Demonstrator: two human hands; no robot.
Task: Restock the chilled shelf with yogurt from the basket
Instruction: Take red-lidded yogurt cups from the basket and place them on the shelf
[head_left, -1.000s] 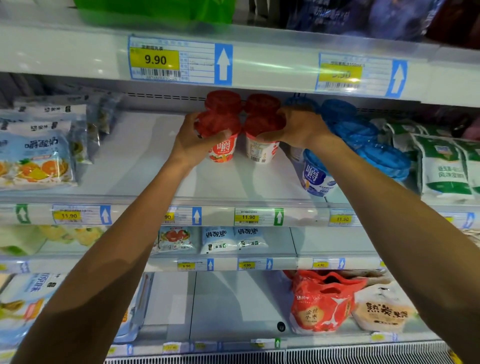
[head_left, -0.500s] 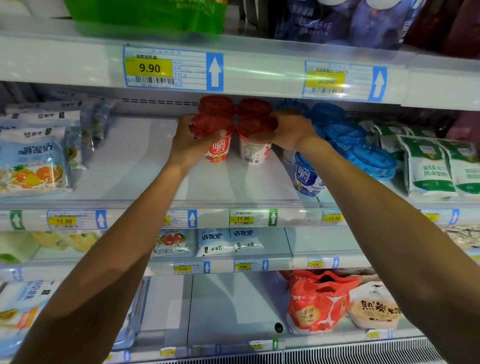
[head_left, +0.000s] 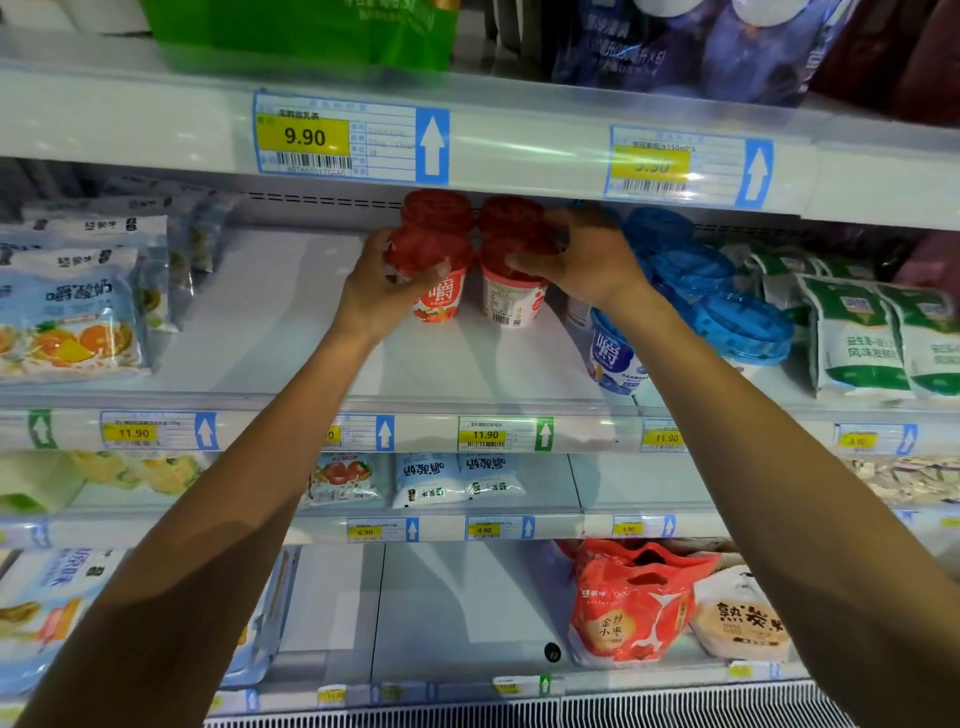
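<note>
Chilled shelf (head_left: 270, 322): blue-lidded cups (head_left: 737, 322) crowd right hand (head_left: 587, 260) gripping red-lidded cup (head_left: 511, 301).

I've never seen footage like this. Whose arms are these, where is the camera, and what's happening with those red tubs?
There is no machine here. These are a person's two bare arms, filmed by one wide-angle camera worn on the head, looking forward at a shop's chilled shelf. The left hand grips a red-lidded yogurt cup, and the right hand grips the neighbouring cup around its lid. The two cups appear to stand side by side on the shelf, and more red lids show behind them. To the right sit blue-lidded cups and green-and-white pouches. To the left lie pouches with orange fruit pictures.
</note>
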